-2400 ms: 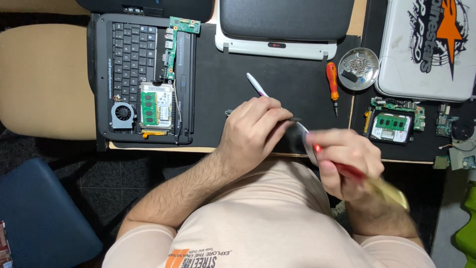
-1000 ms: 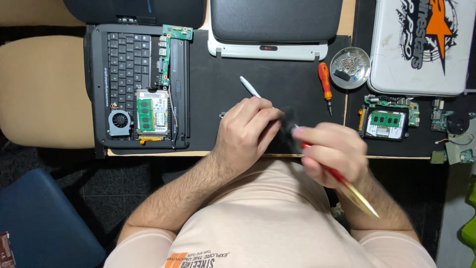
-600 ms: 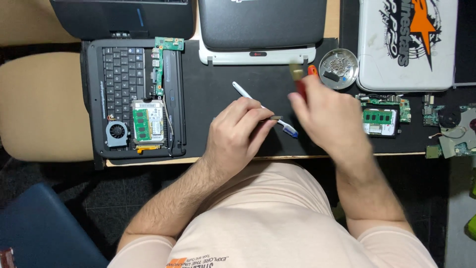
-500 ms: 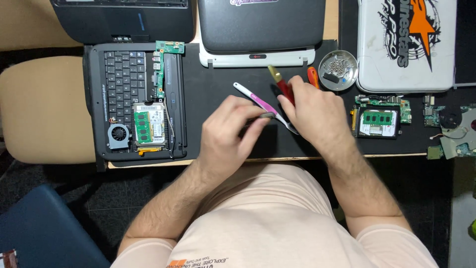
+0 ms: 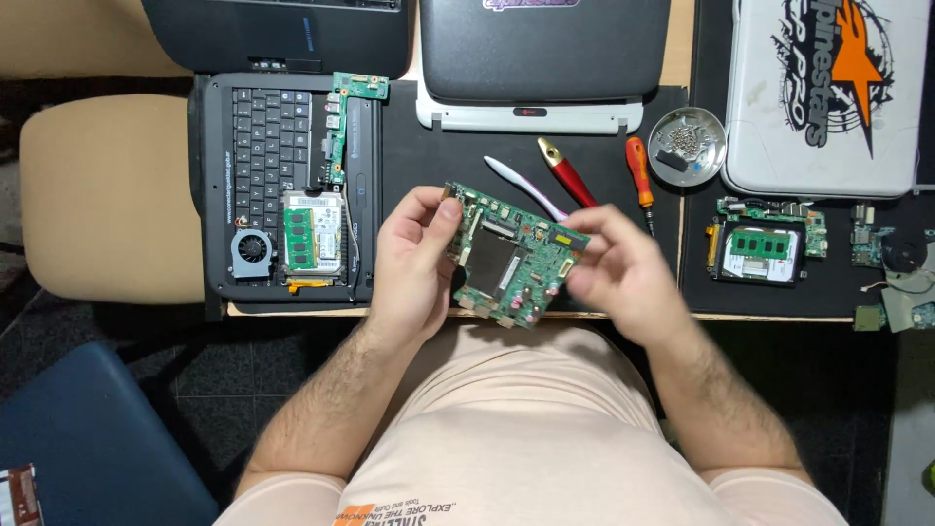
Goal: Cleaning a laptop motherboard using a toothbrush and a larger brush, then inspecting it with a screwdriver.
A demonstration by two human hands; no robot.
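**Green circuit board held between both hands at the centre of the frame**

A green circuit board [image 5: 511, 255] is gripped at mid-frame, just above the near edge of the table [image 5: 429, 161]. The fingers of the left hand [image 5: 414, 263] are clamped on the board's left edge, the thumb laid on its upper left corner. The fingers of the right hand [image 5: 623, 268] are closed on the board's right edge; that hand is slightly blurred. The board is held tilted, its left end higher in the frame than its right, and a dark square chip is seen at its middle.

Just above the board, on the black mat [image 5: 419, 146], a white and pink pry tool [image 5: 526, 185] is laid, with a red-handled tool [image 5: 567, 173] with a gold-coloured end beside it and a small orange-handled screwdriver [image 5: 640, 180] further to the right. A round metal dish [image 5: 687, 146] holding screws is seen at the upper right of the middle.

At the left of the frame an opened laptop base [image 5: 282, 185] is placed, with its keyboard, a small fan [image 5: 253, 251] and a green memory module [image 5: 300, 239] exposed. A second dark laptop [image 5: 545, 49] is set at top centre, and a silver lid with stickers [image 5: 828, 93] at the upper right. Below that lid, another small board with a memory module [image 5: 765, 248] is laid, with loose parts at the far right edge.
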